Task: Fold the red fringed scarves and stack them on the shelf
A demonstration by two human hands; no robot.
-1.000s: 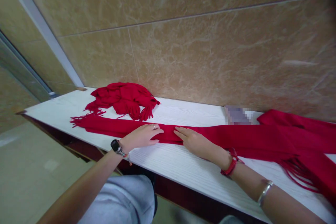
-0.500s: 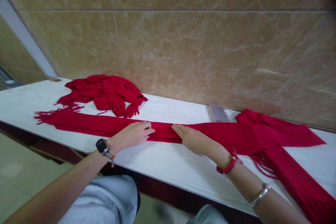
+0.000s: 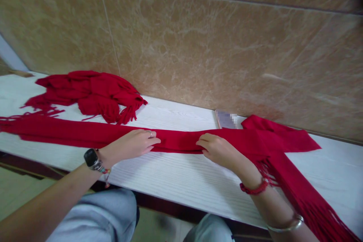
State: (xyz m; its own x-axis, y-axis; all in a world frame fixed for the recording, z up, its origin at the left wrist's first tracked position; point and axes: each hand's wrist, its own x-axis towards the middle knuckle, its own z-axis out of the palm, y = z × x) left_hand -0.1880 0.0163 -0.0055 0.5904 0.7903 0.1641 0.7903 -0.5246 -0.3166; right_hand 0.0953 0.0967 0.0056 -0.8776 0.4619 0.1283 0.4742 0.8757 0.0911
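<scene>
A long red fringed scarf [image 3: 177, 140] lies in a narrow folded strip along the white table. On its middle rests my left hand [image 3: 134, 143], a ring on one finger, its fingers bent and closed on the cloth. Farther right, my right hand [image 3: 219, 150] has its fingers curled around the scarf's near edge. A flat stretch of red cloth shows between the two hands. The thumbs are mostly hidden. To the right, more red scarf cloth [image 3: 286, 140] crosses over, with a fringed end [image 3: 317, 204] running toward the near right corner.
A crumpled red scarf [image 3: 90, 90] is heaped at the back left. Against the tiled wall [image 3: 184, 45] lies a flat, partly blurred rectangular object [image 3: 225, 120]. The white table [image 3: 170, 174] is narrow, its front edge just before my knees.
My right hand has shifted right along the scarf, and its fingers went from stretched flat to curled on the cloth. The left hand stays on the scarf. The view has turned slightly right.
</scene>
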